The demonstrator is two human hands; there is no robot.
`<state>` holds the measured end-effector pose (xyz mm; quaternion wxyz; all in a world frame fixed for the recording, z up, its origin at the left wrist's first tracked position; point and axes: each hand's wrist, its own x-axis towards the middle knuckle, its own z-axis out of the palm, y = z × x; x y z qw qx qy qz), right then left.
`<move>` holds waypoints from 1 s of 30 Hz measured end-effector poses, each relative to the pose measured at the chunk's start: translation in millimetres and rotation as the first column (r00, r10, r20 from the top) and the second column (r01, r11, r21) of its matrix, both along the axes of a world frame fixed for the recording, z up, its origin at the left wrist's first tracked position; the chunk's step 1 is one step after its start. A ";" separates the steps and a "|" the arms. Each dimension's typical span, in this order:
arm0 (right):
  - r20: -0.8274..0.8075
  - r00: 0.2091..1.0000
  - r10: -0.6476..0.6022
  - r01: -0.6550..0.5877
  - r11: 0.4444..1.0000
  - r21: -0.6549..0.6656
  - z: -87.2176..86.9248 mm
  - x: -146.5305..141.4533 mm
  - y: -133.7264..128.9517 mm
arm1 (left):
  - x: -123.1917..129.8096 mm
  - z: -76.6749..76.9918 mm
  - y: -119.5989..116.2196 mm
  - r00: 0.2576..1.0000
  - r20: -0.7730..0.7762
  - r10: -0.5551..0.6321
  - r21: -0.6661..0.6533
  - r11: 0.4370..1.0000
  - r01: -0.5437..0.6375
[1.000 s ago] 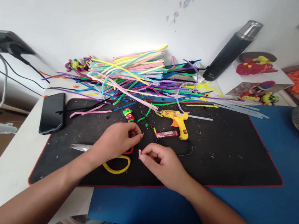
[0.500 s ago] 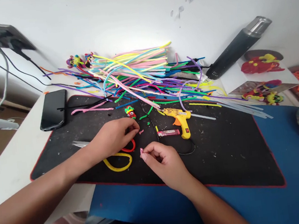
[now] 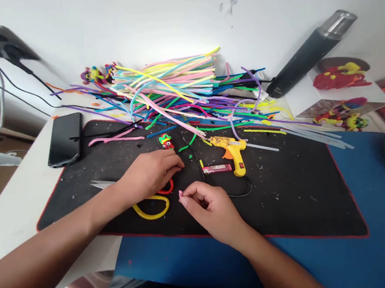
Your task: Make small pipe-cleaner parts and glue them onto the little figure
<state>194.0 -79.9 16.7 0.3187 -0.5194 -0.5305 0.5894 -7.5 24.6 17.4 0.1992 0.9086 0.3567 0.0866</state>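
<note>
My right hand (image 3: 213,208) pinches a small pink twisted piece (image 3: 180,194) between thumb and index finger, over the black mat (image 3: 297,197). My left hand (image 3: 152,171) is just above the mat with its fingertips together; whatever they grip is hidden. Right behind the left hand lies a small red figure with a green and yellow top (image 3: 166,142). Scissors with one yellow and one red handle loop (image 3: 151,208) lie partly under my left hand and forearm. A yellow glue gun (image 3: 237,160) and a pink lighter (image 3: 217,169) rest beyond my right hand.
Many colourful fuzzy stems (image 3: 172,82) are heaped along the wall. A phone (image 3: 64,141) lies at the left. A dark flask (image 3: 302,61) leans at the back right beside a white box (image 3: 345,93). Clear glue sticks (image 3: 315,133) lie nearby, with a cable across the mat.
The small pink bit on the mat near my left fingertips is no longer visible. Those fingertips have moved slightly forward over its spot. The view has shifted a little.
</note>
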 end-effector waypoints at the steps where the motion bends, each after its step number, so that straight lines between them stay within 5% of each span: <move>1: 0.003 1.000 0.002 -0.002 1.000 0.003 0.7 0.0 0.1 | 0.4 -0.8 0.4 1.000 0.002 0.012 -0.008 1.000 -0.012; 18: 0.024 1.000 0.009 -0.008 1.000 -0.009 1.4 0.3 -0.7 | -4.5 1.9 0.8 0.976 0.156 0.155 -0.234 0.965 -0.116; 30: 0.011 1.000 0.016 -0.015 1.000 -0.019 0.5 -0.6 -2.5 | -8.6 -1.7 5.3 0.994 0.062 -0.092 -0.047 0.994 0.095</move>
